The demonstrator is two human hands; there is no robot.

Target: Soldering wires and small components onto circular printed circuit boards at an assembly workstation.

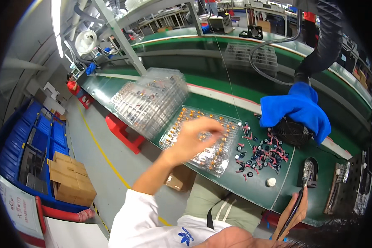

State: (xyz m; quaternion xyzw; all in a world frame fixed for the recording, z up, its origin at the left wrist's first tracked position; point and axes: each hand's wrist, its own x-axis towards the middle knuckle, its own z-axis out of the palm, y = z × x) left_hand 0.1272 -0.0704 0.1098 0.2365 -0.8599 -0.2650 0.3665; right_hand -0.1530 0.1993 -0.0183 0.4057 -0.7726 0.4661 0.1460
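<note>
My left hand (200, 135), slightly blurred, hovers over a clear plastic tray (166, 140) with rows of small orange-and-silver parts. Its fingers are curved, the thumb stands apart from them, and nothing shows between. At the lower right my right hand (298, 210) is closed around the black handle of a soldering iron (292, 215). The iron's tip points into a black soldering iron stand (314, 173), where silvery metal shows. Between my hands lies a loose pile of small dark round parts with pink-red leads (262, 156). Beside it sits a small round white piece (270, 182).
Stacked clear trays (151, 101) stand left of the parts tray. A black fan (292, 131) under a blue cloth (295, 109) hangs from a dark hose (324, 45) at right. A narrow metal holder (338, 186) stands far right. A red stool (124, 134) is left of the green bench.
</note>
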